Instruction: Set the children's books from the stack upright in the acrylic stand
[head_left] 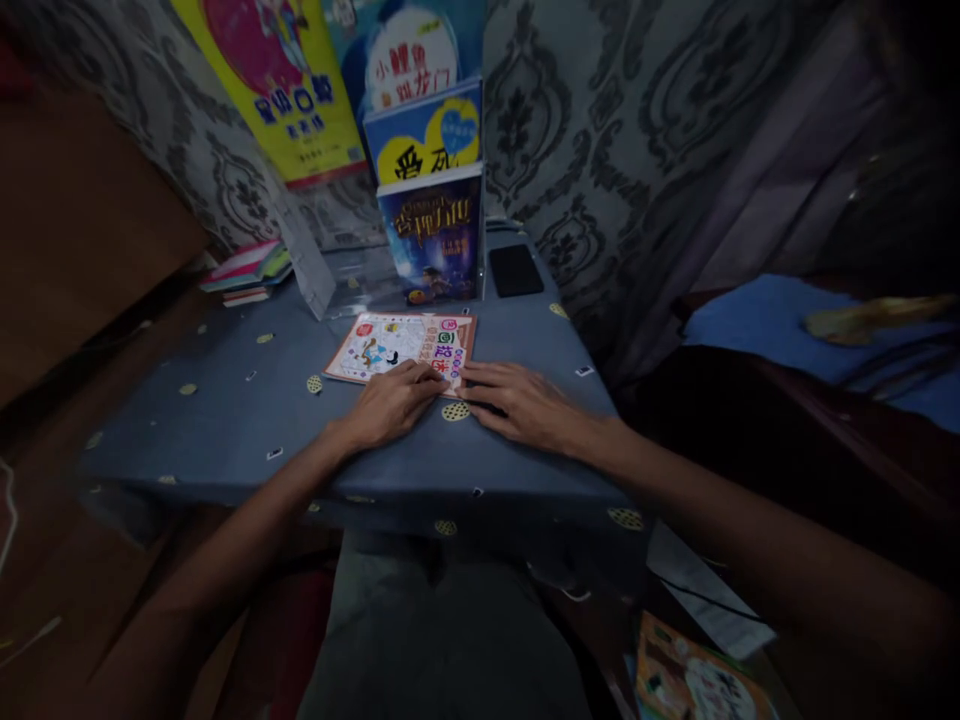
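A thin booklet (390, 345) with a cartoon cover and coloured characters lies flat on the table. My left hand (397, 400) rests over its near edge, fingers slightly bent and laid on the cover, the tips pointing right. Opposite it, my right hand (521, 405) touches the near right corner with its fingers stretched out to the left and the thumb apart below. The fingertips of both hands almost meet at that corner. Neither hand visibly lifts the booklet.
A blue patterned cloth covers the table (217, 420). Behind the booklet, a clear stand (319, 285) holds several upright books, with a dark blue book (435, 240) in front. A black phone (516, 271) lies right of it. Stacked booklets (251, 268) sit back left.
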